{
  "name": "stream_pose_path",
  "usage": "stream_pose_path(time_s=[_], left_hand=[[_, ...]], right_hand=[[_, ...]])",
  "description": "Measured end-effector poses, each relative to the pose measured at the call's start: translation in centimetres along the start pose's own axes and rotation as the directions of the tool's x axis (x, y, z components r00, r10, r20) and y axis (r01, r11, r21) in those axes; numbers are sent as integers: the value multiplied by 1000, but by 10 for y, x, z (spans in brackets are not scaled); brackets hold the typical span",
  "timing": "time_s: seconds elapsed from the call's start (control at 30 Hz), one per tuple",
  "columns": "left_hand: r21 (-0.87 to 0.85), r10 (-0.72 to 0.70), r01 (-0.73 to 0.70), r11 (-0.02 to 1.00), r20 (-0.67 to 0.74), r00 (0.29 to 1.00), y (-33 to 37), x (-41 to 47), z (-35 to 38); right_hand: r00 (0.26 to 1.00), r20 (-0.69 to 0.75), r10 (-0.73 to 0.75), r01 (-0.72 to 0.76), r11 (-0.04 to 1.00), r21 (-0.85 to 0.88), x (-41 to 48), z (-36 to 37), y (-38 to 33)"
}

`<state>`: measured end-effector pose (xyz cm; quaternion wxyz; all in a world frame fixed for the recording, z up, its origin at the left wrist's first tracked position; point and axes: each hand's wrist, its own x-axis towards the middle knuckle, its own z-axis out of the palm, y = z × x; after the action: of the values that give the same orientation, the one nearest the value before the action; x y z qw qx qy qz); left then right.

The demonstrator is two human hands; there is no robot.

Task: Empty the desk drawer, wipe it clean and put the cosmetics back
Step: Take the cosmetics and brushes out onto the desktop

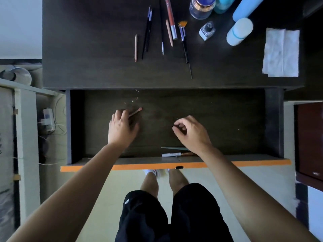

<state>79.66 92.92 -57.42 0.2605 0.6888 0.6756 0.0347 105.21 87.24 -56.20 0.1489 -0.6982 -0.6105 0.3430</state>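
The dark drawer (227, 110) is pulled out, its front edged in orange. Inside it, my left hand (121, 127) grips a pink pencil (137, 111) that points up and to the right. My right hand (191, 131) hovers over the drawer floor with its fingers curled and nothing visible in them. A white tube (170, 154), a brown-handled brush (187, 154) and a thin teal strip (173, 148) lie along the drawer's front wall. Small specks dot the drawer floor. On the desk top lie several brushes and pencils (162, 30), with bottles and a jar (202, 7) at the back right.
A folded white paper towel (281, 52) lies at the desk's right end beside a white and blue bottle (238, 32) and a small silver bottle (207, 30). A white shelf with cables stands to the left, a dark red cabinet (309, 140) to the right.
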Motion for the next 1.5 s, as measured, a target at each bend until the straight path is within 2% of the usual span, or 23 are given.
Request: stream_pose_path(time_s=[0.07,0.17,0.3,0.6,0.9,1.03,1.2,1.37,1.5], left_hand=[[63,-33,30,998,51,998,-1,1,7],[81,-52,47,996,61,997,4,-3,16],[11,-25,24,1000,87,996,10,-22,27],[-23,-30,33,999,125,992,10,-43,34],[10,118,-121,993,156,981,5,-56,43],[-77,103,-91,993,177,979,8,-53,40],[-140,57,-30,990,192,980,11,-55,40],[-208,36,3,978,182,983,11,-52,38],[-292,-63,95,952,118,991,21,-43,21]], right_hand=[[982,183,40,-25,996,-81,-11,2,13],[957,280,72,-32,989,-146,-24,-1,23],[890,437,132,-51,980,-193,-34,-1,29],[800,572,180,-16,960,-280,-26,1,22],[788,581,203,-115,976,-185,-35,1,31],[773,585,245,-207,969,-133,-33,0,33],[748,613,254,-195,967,-164,-32,0,32],[785,564,257,-258,963,-80,-33,2,39],[871,434,229,-272,962,39,-27,-10,27]])
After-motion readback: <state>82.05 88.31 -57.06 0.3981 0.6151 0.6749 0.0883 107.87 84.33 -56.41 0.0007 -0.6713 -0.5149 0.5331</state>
